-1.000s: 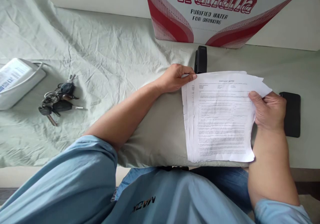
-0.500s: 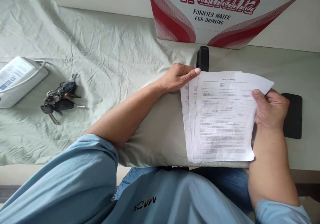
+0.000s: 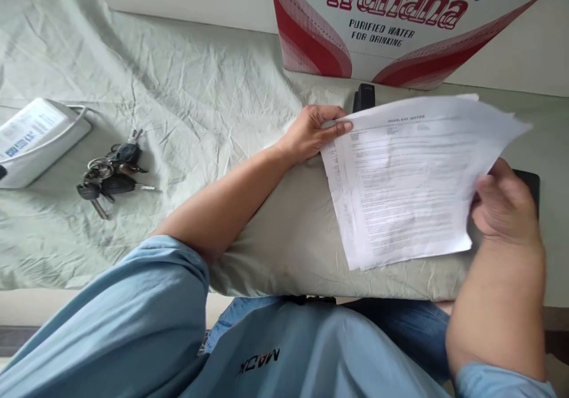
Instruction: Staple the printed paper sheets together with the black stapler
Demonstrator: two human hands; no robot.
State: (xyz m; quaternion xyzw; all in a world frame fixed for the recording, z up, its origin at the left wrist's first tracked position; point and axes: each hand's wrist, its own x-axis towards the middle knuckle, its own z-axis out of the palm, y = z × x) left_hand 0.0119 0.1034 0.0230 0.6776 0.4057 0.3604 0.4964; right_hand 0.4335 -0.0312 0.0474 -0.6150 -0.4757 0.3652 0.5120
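Left hand (image 3: 316, 131) reached forward across the cloth-covered table (image 3: 200, 108), forearm bare and angled up from the rolled blue sleeve (image 3: 146, 303). Fingers curled over the top left corner of the sheaf of papers (image 3: 409, 179), thumb laid along the top edge, pinching the corner. Wrist nearly straight, palm down.

Right hand (image 3: 504, 205) set at the right edge of the same papers, blurred with motion. Fingers bent and closed on that edge from behind, knuckles toward the camera; exact grip on the sheets hard to make out through the blur. Forearm upright in frame, elbow low near the body.

Papers held between both hands just above the table, fanned at the left side, tilted with the right corner raised. Printed text face up, heading unreadable.

Black stapler (image 3: 363, 97) just beyond the left hand, partly hidden by the sheets. Black phone (image 3: 528, 182) flat behind the right hand, mostly covered. Bunch of keys (image 3: 109, 173) well apart to the left, beside a white packet (image 3: 33, 140). Wahaha water carton (image 3: 391, 25) stood at the back against the wall.
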